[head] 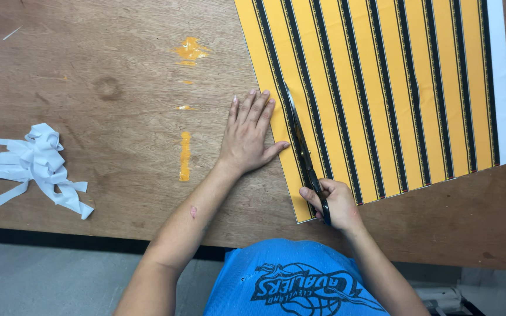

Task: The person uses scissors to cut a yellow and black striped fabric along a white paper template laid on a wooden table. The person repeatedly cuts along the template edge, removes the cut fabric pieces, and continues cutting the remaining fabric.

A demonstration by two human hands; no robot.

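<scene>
Nearest the body, the right hand (338, 205) is closed through the handles of a pair of long dark metal scissors (304, 153), whose blades run away from the grip along a black stripe of a large sheet of yellow paper or thin fabric with black lengthwise stripes and a white margin (405, 88). The blades lie inside the sheet, part-way up from its near edge, just left of the grip. The sheet looks light, thin and floppy, likely to slide or buckle on the smooth board unless pinned flat; the sensible hold is flat pressure close beside the blades, and the narrow strip left of the cut looks flimsy.

To the left of the scissors, the left hand (248, 134) lies open and flat, fingers together, holding nothing: palm on the brown wooden table (118, 117), fingertips and thumb pressing the sheet's left edge, close beside the blades.

Beyond the blade tips the sheet runs on out of view. Well to the left of the grip, a loose tangle of white cut strips (33, 164) sits near the table's left side, with yellow paint smears (185, 155) between it and the left hand. The table's near edge lies just under the right wrist
</scene>
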